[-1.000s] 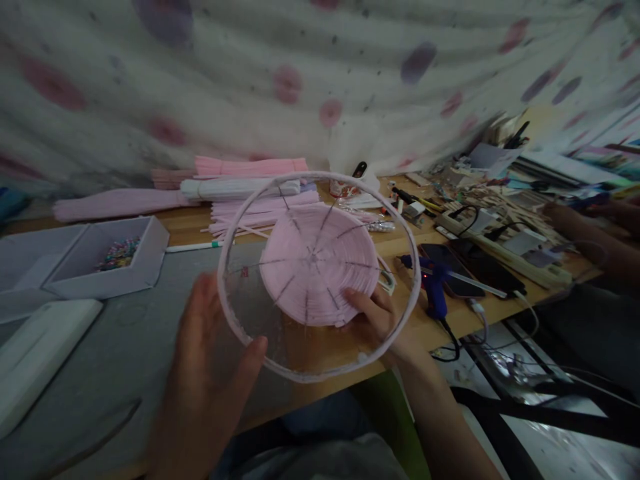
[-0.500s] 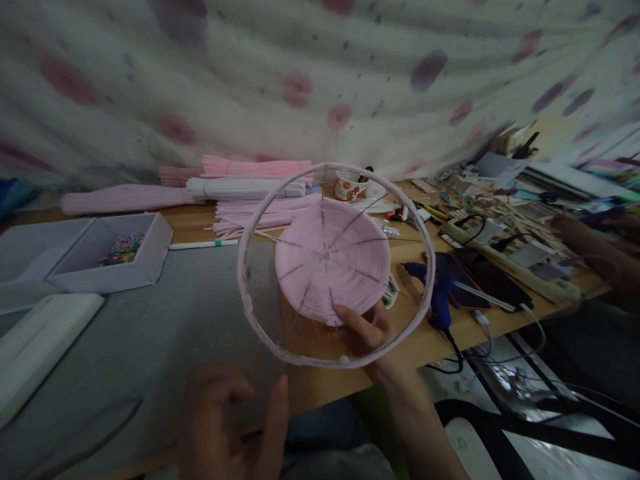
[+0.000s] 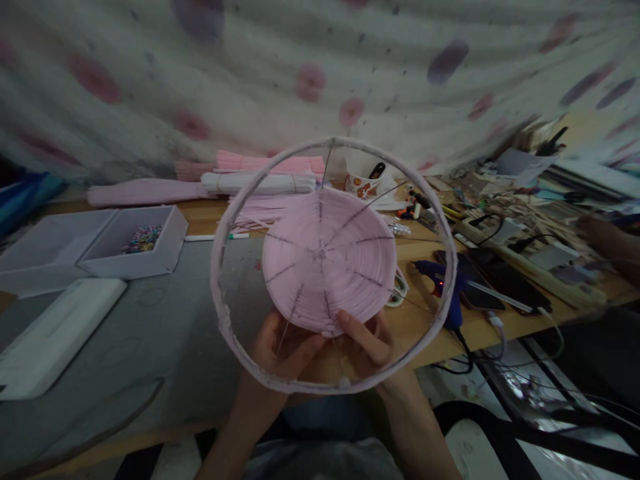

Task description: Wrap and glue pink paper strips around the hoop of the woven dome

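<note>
A pink coiled bowl-shaped piece (image 3: 330,260) with thin dark wires radiating from its centre is held up above the table. Around it runs a large wrapped ring (image 3: 216,267), joined to it by the wires. My left hand (image 3: 285,350) grips the bowl's lower edge, its thumb near the bottom middle. On the same edge, just to the right, my right hand (image 3: 367,340) pinches the rim with its thumb on the inner face. Both hands are seen through the ring's lower part, and their fingertips behind the bowl are hidden.
A blue glue gun (image 3: 445,287) lies on the right beside phones and a power strip (image 3: 540,260). White box (image 3: 133,243) with beads and a white device (image 3: 63,340) sit left. Bundled pink strips (image 3: 270,162) lie behind. Another person's hand (image 3: 605,240) is far right.
My left hand has come up from the lower left and taken hold of the bowl's bottom edge. The bowl and ring appear larger and closer. My right hand keeps its hold.
</note>
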The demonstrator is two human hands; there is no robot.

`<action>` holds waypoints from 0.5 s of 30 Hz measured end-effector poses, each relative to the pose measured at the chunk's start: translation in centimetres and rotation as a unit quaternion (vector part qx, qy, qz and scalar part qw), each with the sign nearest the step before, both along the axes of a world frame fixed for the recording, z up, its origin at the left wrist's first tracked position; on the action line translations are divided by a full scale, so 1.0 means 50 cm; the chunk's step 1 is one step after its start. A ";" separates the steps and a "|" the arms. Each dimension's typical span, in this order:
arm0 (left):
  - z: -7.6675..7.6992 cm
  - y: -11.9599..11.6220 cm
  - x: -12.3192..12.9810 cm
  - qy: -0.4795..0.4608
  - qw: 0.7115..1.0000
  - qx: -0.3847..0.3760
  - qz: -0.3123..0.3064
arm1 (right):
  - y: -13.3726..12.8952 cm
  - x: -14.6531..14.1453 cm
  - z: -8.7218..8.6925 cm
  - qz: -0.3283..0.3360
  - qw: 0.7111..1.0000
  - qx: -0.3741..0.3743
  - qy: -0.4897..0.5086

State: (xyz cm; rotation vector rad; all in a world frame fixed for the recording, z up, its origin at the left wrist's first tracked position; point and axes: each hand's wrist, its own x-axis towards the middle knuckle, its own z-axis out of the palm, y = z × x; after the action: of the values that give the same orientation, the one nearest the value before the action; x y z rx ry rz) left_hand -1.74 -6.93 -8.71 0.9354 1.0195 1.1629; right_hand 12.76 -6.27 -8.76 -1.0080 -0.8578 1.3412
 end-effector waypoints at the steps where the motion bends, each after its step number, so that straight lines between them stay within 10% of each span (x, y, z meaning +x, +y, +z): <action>1: 0.003 -0.002 0.001 -0.004 1.000 0.000 0.025 | -0.002 -0.001 0.003 0.004 1.000 0.000 0.005; 15: 0.007 -0.025 0.017 0.023 0.996 0.035 0.082 | -0.006 -0.004 -0.002 0.016 0.999 -0.023 -0.022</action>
State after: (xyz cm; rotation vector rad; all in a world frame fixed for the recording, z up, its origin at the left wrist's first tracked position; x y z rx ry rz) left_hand -0.91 -8.16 -8.36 0.9508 1.1163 1.3259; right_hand 12.58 -6.56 -8.87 -1.0656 -0.8825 1.3751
